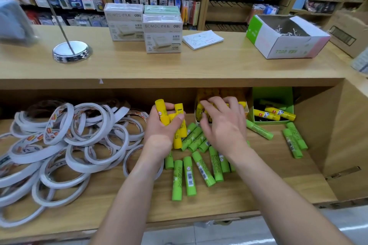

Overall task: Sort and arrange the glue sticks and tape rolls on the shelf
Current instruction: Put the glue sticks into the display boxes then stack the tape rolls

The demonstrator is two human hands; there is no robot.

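My left hand grips a bunch of yellow glue sticks over the lower shelf. My right hand reaches into a yellow box at the shelf's back, its curled fingers on yellow sticks inside; whether it holds one is hidden. Several green glue sticks lie scattered on the shelf under and in front of both hands, with more green sticks to the right. A heap of white tape rolls fills the shelf's left side.
A green box at the back right holds a few yellow sticks. On the counter above stand hole-punch boxes, a metal stand base, a notepad and an open box of clips.
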